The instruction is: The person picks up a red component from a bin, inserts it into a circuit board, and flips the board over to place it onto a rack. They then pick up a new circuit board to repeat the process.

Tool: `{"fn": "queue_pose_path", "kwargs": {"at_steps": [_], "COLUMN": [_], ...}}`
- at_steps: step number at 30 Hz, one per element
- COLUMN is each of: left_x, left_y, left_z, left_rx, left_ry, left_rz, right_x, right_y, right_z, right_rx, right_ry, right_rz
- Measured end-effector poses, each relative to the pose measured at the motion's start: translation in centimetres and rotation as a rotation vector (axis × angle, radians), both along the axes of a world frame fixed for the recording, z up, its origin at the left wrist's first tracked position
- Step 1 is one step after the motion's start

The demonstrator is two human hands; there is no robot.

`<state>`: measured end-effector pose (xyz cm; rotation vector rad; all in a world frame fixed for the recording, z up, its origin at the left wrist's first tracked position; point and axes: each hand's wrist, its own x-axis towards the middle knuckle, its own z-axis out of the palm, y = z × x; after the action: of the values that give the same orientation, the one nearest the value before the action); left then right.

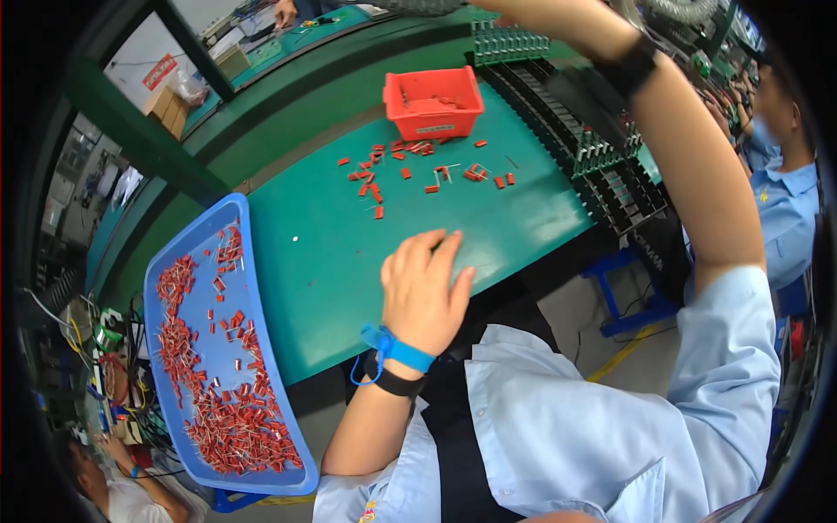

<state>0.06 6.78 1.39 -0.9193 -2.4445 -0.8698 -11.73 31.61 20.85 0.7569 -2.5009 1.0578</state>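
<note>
My left hand (pixel 423 283) hovers low over the front of the green mat, its thumb apart from the slightly bent fingers. Nothing shows between them. A blue wrist strap with a cord circles that wrist, above a black band. Beyond the fingers lie loose red two-legged components (pixel 406 173), some with long bent wire legs. My right arm reaches up past the conveyor; its hand (pixel 567 22) is cut off by the top edge, so its fingers are out of sight. A red bin (pixel 433 118) with a few components inside stands behind the loose ones.
At left, a long blue tray (pixel 301 478) holds heaps of red components. A black conveyor (pixel 567 122) with green-and-metal fixtures (pixel 602 152) runs along the right of the mat (pixel 323 288). Co-workers sit at the right and lower left; another person's hand (pixel 285 12) appears at the far bench.
</note>
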Motion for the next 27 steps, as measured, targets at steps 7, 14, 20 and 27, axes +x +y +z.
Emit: {"fn": "queue_pose_path", "kwargs": {"at_steps": [7,14,20,27], "left_x": [-0.4,-0.4,-0.4,-0.4], "left_y": [0.9,-1.0,-0.9,-0.9], "left_z": [0.3,-0.8,-1.0,-1.1], "left_rx": [0.097,0.160,0.169,0.164], "left_ry": [-0.060,-0.099,-0.038,-0.041], "left_rz": [-0.187,-0.155,-0.146,-0.155], "right_x": [-21.1,-18.0,-16.5,-15.6], "right_y": [10.4,5.8,5.9,4.7], "right_z": [-7.9,-6.8,-7.2,-4.9], "right_rx": [0.855,1.036,0.959,1.070], "right_ry": [0.576,0.001,0.094,0.074], "right_rz": [-0.841,-0.968,-0.783,-0.628]}}
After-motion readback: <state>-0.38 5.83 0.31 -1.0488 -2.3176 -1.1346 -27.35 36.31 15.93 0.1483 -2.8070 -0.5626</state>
